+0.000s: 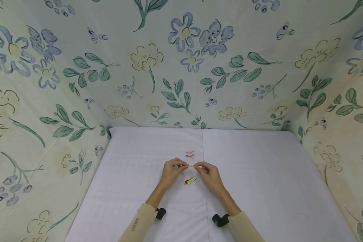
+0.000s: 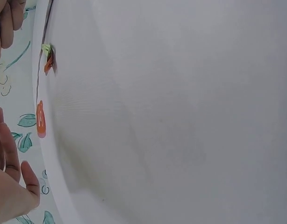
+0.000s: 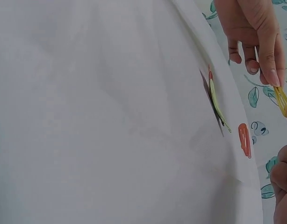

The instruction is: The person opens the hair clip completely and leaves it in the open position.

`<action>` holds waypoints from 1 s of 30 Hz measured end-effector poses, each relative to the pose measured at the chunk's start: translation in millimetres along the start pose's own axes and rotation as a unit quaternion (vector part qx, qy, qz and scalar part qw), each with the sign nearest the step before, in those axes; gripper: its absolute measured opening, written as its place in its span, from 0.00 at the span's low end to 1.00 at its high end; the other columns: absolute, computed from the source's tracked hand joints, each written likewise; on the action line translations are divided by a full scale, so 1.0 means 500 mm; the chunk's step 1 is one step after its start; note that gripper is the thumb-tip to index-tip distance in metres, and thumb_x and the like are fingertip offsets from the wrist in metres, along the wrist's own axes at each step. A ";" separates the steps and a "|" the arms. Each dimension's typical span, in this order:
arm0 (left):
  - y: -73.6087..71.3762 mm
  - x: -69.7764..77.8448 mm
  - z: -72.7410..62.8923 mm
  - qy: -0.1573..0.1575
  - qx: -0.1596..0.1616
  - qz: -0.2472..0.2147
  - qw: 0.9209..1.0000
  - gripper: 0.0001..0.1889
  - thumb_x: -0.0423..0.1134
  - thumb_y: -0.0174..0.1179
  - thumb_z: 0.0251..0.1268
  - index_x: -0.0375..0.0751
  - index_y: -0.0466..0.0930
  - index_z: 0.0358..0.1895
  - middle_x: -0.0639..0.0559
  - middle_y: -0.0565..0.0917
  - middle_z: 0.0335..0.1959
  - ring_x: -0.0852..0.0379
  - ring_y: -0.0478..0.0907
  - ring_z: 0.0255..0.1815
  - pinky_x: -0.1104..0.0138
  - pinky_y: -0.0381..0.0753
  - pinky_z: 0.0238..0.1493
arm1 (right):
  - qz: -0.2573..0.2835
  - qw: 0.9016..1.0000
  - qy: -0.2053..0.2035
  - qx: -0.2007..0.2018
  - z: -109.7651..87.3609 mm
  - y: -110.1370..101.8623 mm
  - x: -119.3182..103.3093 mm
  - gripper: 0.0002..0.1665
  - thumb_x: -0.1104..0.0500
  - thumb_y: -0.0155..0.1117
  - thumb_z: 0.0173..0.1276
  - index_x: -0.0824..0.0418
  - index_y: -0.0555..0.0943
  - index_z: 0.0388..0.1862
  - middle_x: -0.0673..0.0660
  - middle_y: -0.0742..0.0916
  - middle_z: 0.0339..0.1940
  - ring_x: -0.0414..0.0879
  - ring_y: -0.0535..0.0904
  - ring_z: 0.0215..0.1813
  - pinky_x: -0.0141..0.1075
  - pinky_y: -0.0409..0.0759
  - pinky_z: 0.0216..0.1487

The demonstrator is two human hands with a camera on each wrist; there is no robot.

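Note:
A yellow hair clip (image 3: 283, 101) is held above the cloth between both hands. My left hand (image 1: 171, 172) pinches one end of it between thumb and fingers. At the other end, the fingertips of my right hand (image 1: 211, 175) pinch it. On the cloth just below the hands lie a light green hair clip (image 1: 192, 180) and a red one (image 1: 186, 182), close together. Reddish-orange clips (image 1: 190, 155) lie beyond the hands, and one orange clip (image 3: 245, 140) shows clearly in the right wrist view. Only a yellow sliver of the held clip shows in the left wrist view.
A white cloth (image 1: 260, 174) with a crease down its middle covers the table. Floral fabric (image 1: 175, 94) hangs behind the table and along both sides. Black cameras (image 1: 220, 220) are strapped to both wrists over beige sleeves.

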State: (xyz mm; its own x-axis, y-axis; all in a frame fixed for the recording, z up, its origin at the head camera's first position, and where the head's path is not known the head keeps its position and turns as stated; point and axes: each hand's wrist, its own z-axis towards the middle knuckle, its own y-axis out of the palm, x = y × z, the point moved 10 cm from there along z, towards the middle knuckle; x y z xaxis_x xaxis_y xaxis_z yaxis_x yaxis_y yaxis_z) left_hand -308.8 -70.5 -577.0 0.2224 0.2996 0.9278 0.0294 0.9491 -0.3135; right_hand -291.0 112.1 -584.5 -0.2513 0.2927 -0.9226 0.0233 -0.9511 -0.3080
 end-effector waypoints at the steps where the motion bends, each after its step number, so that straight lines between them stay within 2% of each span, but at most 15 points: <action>1: 0.000 -0.003 0.002 -0.002 -0.002 -0.005 1.000 0.03 0.31 0.74 0.57 0.34 0.92 0.33 0.43 0.89 0.30 0.46 0.81 0.33 0.68 0.74 0.38 | -0.003 1.000 -0.002 -0.002 0.002 0.000 -0.001 0.04 0.58 0.71 0.70 0.53 0.90 0.41 0.46 0.67 0.17 0.32 0.59 0.20 0.25 0.58 0.23; 7: 0.002 0.007 0.009 0.023 -0.015 -0.011 1.000 0.04 0.35 0.73 0.60 0.38 0.93 0.34 0.45 0.89 0.33 0.55 0.80 0.35 0.67 0.79 0.39 | -0.015 1.000 -0.020 -0.015 0.014 0.000 -0.012 0.05 0.60 0.69 0.72 0.57 0.89 0.43 0.45 0.67 0.18 0.31 0.59 0.21 0.27 0.59 0.21; 10: 0.003 0.015 0.014 0.039 -0.017 -0.004 0.999 0.03 0.35 0.73 0.61 0.39 0.93 0.34 0.46 0.89 0.33 0.58 0.81 0.36 0.69 0.80 0.39 | -0.012 1.000 -0.012 -0.018 0.019 -0.001 -0.009 0.05 0.61 0.68 0.72 0.58 0.88 0.43 0.46 0.67 0.18 0.31 0.59 0.21 0.26 0.59 0.22; 14: 0.006 0.019 0.021 0.047 -0.025 0.007 0.999 0.03 0.33 0.72 0.61 0.38 0.93 0.34 0.46 0.88 0.33 0.57 0.81 0.36 0.71 0.78 0.38 | -0.001 1.000 0.007 -0.022 0.023 -0.002 -0.001 0.05 0.60 0.68 0.72 0.58 0.89 0.42 0.47 0.67 0.18 0.32 0.59 0.20 0.26 0.58 0.22; 18: 0.007 0.018 0.025 0.041 -0.034 0.010 0.999 0.04 0.33 0.72 0.60 0.35 0.92 0.34 0.45 0.88 0.33 0.54 0.81 0.36 0.72 0.76 0.38 | 0.009 1.000 0.010 -0.023 0.020 -0.002 -0.009 0.05 0.62 0.68 0.72 0.62 0.88 0.42 0.50 0.67 0.17 0.33 0.58 0.20 0.26 0.57 0.23; 22: 0.005 0.011 0.025 0.035 -0.032 0.000 0.999 0.04 0.31 0.73 0.60 0.33 0.92 0.33 0.44 0.89 0.32 0.49 0.81 0.35 0.72 0.75 0.37 | 0.009 1.000 0.020 -0.022 0.018 0.000 -0.004 0.05 0.61 0.68 0.72 0.62 0.88 0.43 0.51 0.67 0.18 0.34 0.58 0.21 0.25 0.57 0.24; 26: 0.002 0.004 0.024 0.021 -0.031 0.000 0.999 0.05 0.35 0.74 0.59 0.36 0.92 0.33 0.46 0.89 0.32 0.54 0.80 0.34 0.73 0.74 0.36 | 0.006 0.999 0.029 -0.022 0.017 0.001 0.013 0.05 0.58 0.69 0.72 0.56 0.89 0.42 0.48 0.67 0.18 0.33 0.59 0.21 0.25 0.58 0.24; 30: -0.001 -0.003 0.025 0.008 -0.035 0.006 0.999 0.06 0.38 0.74 0.59 0.38 0.93 0.33 0.48 0.90 0.32 0.59 0.79 0.34 0.72 0.75 0.36 | 0.013 1.000 0.022 -0.017 0.019 0.001 0.014 0.05 0.57 0.70 0.72 0.57 0.89 0.41 0.49 0.68 0.18 0.33 0.60 0.21 0.26 0.58 0.24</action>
State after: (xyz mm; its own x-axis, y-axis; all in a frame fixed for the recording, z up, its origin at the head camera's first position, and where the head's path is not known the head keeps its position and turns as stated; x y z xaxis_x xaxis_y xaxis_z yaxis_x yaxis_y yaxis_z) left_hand -321.3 -70.3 -575.6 0.2387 0.3089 0.9206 0.0946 0.9361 -0.3386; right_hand -301.7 112.9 -588.9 -0.2072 0.2731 -0.9394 0.0621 -0.9546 -0.2912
